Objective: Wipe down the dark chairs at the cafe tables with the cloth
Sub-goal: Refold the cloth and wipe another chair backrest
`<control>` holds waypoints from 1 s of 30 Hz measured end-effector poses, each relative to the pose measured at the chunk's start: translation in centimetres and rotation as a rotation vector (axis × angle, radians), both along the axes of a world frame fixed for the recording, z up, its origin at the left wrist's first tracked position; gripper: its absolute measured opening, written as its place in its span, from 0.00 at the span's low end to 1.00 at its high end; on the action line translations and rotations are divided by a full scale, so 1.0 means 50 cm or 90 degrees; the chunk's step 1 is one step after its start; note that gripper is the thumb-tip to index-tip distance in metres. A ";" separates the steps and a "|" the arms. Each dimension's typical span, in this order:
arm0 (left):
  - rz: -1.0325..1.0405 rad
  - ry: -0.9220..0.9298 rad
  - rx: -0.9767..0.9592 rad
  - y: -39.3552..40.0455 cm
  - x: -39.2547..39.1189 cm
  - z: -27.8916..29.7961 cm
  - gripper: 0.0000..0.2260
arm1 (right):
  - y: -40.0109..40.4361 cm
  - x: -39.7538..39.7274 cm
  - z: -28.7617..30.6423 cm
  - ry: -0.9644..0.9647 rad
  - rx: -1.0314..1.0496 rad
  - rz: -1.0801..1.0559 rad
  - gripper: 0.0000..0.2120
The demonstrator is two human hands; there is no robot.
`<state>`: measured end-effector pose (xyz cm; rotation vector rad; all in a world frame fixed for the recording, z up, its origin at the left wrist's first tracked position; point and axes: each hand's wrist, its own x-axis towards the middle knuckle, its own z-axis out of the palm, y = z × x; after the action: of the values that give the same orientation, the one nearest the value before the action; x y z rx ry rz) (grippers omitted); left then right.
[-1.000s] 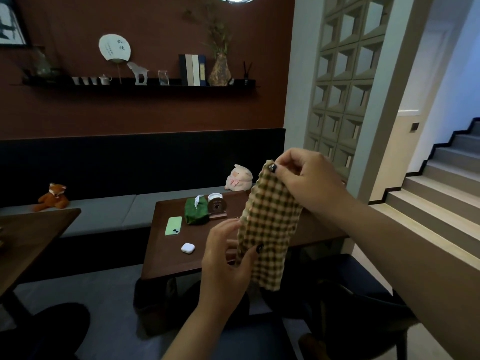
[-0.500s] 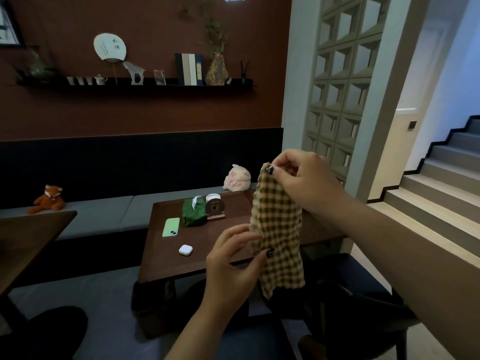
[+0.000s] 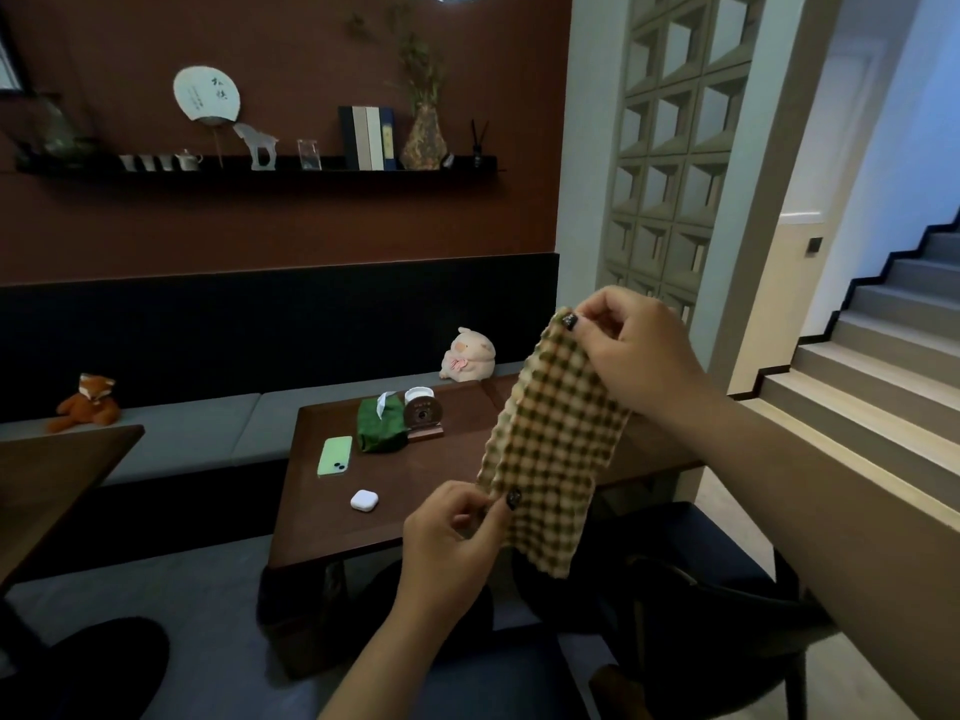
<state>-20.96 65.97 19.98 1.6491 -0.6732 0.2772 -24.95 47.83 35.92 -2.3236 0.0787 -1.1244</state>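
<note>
A: Checked cloth [image 3: 558, 449], green and cream, centre right of frame, held up in the air over the near edge of the wooden table [image 3: 332, 532]. Grip?

B: Right hand [image 3: 636, 350] pinches the top corner, thumb and fingers closed on the fabric. Left hand [image 3: 452, 543] pinches the lower left edge, thumbnail on the fabric. Both clamped on the cloth, stretched between them.

A: Change from half a second back?

B: Left hand was open-fingered beside the lower edge, now it's closed on it. Cloth hangs wider and flatter; a second ago it was a narrower strip. So she's spreading or refolding it, I'd say.

A: Task meaning?

B: Prep only. No chair touched yet. Dark chair [image 3: 691, 605] sits lower right, under the cloth and right forearm, well apart from the cloth. Another dark rounded seat [image 3: 98, 662] at lower left, partly cut off by the frame.

A: Next?

B: Probably bunch or fold the cloth into one hand, then lower it to the chair at lower right. A guess only.

A: Clutter?

B: On the table: green phone [image 3: 335, 456], white earbud case [image 3: 364, 499], green tissue pouch [image 3: 381, 424]. Pig plush [image 3: 467, 356] and fox plush [image 3: 88, 402] on the bench behind. None in the way.
</note>
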 end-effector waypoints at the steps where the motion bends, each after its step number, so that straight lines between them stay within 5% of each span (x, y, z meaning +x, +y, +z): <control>1: 0.011 0.003 -0.009 0.004 0.001 0.000 0.09 | -0.008 -0.001 -0.007 -0.001 0.002 -0.010 0.05; 8: -0.009 0.075 -0.113 0.034 0.008 0.031 0.12 | -0.040 -0.006 -0.086 -0.015 0.090 -0.030 0.03; 16: 0.054 0.121 -0.163 0.055 0.037 0.069 0.27 | -0.053 -0.015 -0.174 -0.076 0.090 -0.019 0.06; 19: 0.014 0.141 -0.093 0.070 0.057 0.082 0.23 | -0.065 -0.021 -0.188 -0.059 0.085 -0.005 0.06; 25: -0.270 0.221 0.152 0.107 0.081 0.099 0.13 | -0.081 -0.036 -0.204 -0.018 0.104 -0.014 0.06; 30: -0.258 0.283 0.000 0.116 0.074 0.075 0.09 | -0.081 -0.043 -0.219 0.027 0.125 -0.012 0.05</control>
<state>-17.24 71.77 23.73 1.4663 -0.6441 -0.3720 -27.08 43.78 24.95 -2.1755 0.2174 -1.0280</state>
